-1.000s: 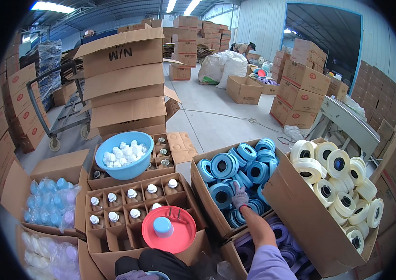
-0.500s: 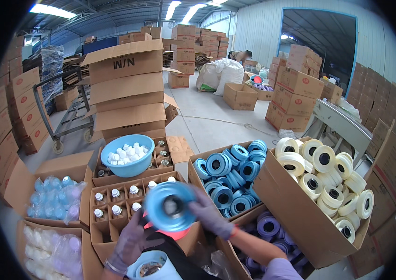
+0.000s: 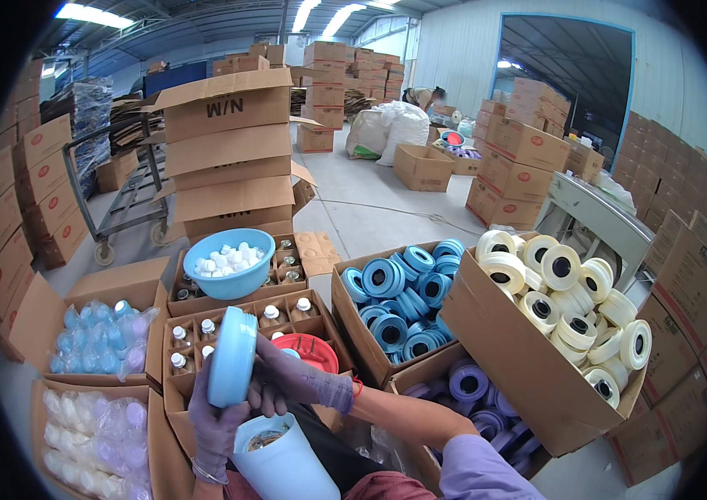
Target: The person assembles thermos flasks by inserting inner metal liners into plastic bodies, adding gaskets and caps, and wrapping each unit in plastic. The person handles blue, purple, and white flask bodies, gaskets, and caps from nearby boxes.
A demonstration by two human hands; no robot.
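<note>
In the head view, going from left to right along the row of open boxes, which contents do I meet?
Pale blue bottles in a bag → small capped bottles in dividers → blue rolls → white rolls.

This is a warehouse or packing hall. Stacks of brown cartons [image 3: 228,142] rise at twelve o'clock and line both walls under a high metal roof with strip lights [image 3: 87,14]. A wheeled cart [image 3: 116,200] stands at ten o'clock on the concrete floor [image 3: 370,200]. Open boxes of blue tape rolls [image 3: 399,292] and white tape rolls [image 3: 570,308] sit at two o'clock.
</note>
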